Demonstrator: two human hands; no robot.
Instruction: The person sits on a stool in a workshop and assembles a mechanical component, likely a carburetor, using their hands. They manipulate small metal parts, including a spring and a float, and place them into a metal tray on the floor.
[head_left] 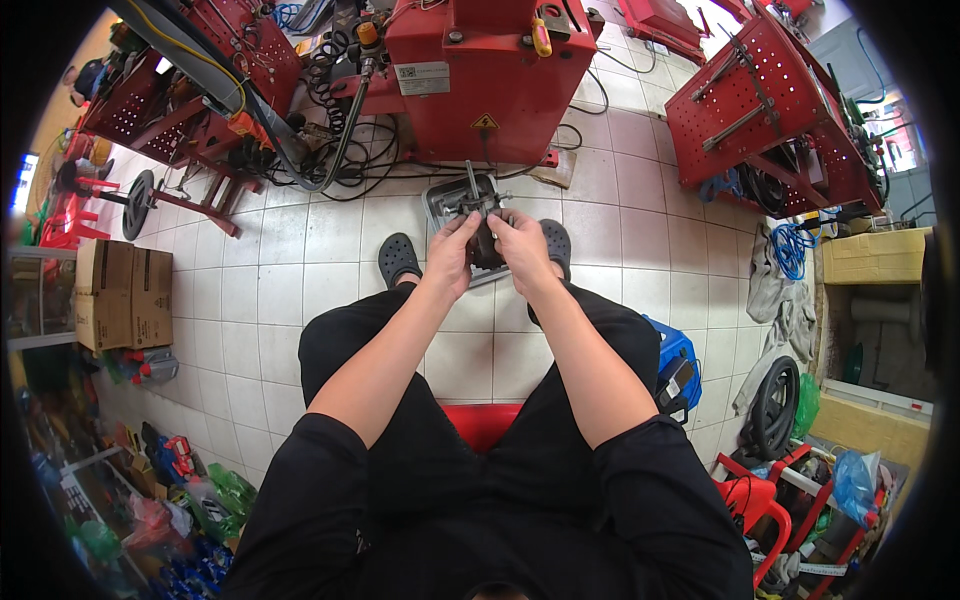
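Between both my hands is a dark metal part (483, 232), too small and shadowed to name more closely. My left hand (455, 256) grips it from the left, thumb on top and fingers curled under. On the opposite side my right hand (521, 246) pinches it in the same way. A thin metal rod (471, 178) and some small metal fittings show just beyond my fingertips; I cannot tell whether they belong to the held part. Below lies a grey tray (433, 212) on the tiled floor, partly hidden by my hands.
Ahead stands a red machine (490, 100) with black cables (375, 180) along its base. Red perforated stands (735, 115) flank it. Cardboard boxes (125, 295) are at left. A blue case (676, 365) sits by my right knee, a black wheel (775, 408) farther right.
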